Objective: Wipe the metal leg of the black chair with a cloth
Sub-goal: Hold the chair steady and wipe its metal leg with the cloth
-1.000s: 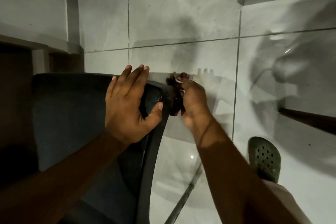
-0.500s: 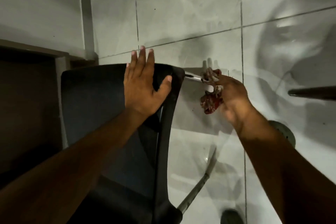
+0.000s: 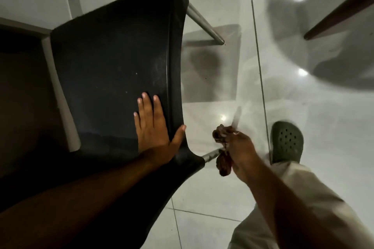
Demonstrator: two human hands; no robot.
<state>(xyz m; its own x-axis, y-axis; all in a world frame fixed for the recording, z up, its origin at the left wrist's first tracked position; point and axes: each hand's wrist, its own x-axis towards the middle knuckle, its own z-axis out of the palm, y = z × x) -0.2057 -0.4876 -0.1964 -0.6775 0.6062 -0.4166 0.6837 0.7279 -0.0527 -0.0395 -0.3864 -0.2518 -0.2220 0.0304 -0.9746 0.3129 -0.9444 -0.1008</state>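
The black chair fills the left and middle of the head view, seen from above. My left hand lies flat on the seat near its right edge, fingers spread, thumb hooked over the rim. My right hand is closed on a crumpled dark red cloth. The cloth is wrapped around the near metal leg, which sticks out from the seat's near right corner. A second metal leg slants out from the far right corner down to the floor.
Glossy white floor tiles spread to the right of the chair. My foot in a dark green clog stands just right of my right hand, above a light trouser leg. A dark wooden edge juts in at the upper right.
My right hand with the cloth has left the far metal leg and now grips the near one. My left hand slid back along the seat. The view shifted, showing more of the chair.
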